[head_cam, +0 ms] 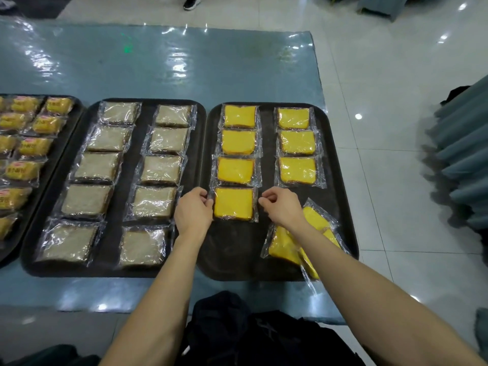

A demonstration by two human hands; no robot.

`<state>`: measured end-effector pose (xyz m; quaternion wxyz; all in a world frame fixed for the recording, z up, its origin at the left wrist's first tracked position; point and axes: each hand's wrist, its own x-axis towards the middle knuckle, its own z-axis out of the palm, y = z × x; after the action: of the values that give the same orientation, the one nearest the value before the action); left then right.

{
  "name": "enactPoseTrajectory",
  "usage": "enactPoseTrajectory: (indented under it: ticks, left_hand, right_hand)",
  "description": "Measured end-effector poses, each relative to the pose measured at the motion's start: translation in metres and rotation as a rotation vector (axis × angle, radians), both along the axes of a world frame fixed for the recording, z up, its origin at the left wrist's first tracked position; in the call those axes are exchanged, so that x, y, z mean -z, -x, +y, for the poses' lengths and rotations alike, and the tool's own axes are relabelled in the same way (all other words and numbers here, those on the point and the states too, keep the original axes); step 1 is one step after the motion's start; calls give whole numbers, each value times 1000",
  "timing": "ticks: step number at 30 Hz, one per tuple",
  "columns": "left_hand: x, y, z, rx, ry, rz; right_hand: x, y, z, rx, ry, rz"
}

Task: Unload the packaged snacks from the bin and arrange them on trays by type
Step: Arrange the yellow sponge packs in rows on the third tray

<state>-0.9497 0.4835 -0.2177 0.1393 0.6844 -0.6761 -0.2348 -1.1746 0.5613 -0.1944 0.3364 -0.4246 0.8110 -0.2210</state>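
Note:
A wrapped yellow cake slice lies fourth in the left column of the right black tray. My left hand pinches its left wrapper edge, and my right hand pinches its right edge. Several more yellow slices fill two columns above it. A loose pile of yellow slices sits at the tray's near right, partly under my right forearm. The middle tray holds two columns of wrapped brown slices. The left tray holds small yellow-labelled packs. No bin is in view.
The trays rest on a blue table under glossy plastic film. A dark bag lies at the table's near edge below my arms. Grey-blue fabric is stacked at the right on the tiled floor. A person's shoe shows at top.

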Motion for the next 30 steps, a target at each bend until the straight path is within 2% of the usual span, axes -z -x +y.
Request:
enactPoseTrajectory:
  ticks: [3, 5, 7, 11, 13, 16, 20, 22, 27, 30]
  left_hand:
    - [-5, 7, 9, 133, 117, -37]
    - [-5, 16, 15, 312, 115, -38]
    - [-6, 29, 22, 464, 82, -91]
    - [-20, 68, 37, 569, 133, -54]
    - [-31, 97, 41, 628, 24, -36]
    - [-36, 138, 42, 729, -242, -148]
    - [-19, 176, 40, 833, -307, -296]
    - [-16, 188, 43, 812, -400, -222]
    - [-25, 183, 45, 658, -595, 163]
    - [-34, 160, 39, 398, -556, 431]
  right_hand:
    - [-17, 30, 22, 46, 71, 116]
    - [-26, 53, 41, 89, 84, 146]
    - [-30, 72, 60, 100, 56, 169]
    - [-23, 92, 100, 100, -34, 229]
    - [-18, 95, 117, 114, -60, 256]
    - [-18, 93, 136, 106, -128, 241]
    - [-13, 79, 150, 6, -262, 275]
    - [-8, 73, 153, 5, -286, 308]
    - [-8, 73, 155, 54, -242, 285]
    - [-6, 77, 150, 141, -179, 260]
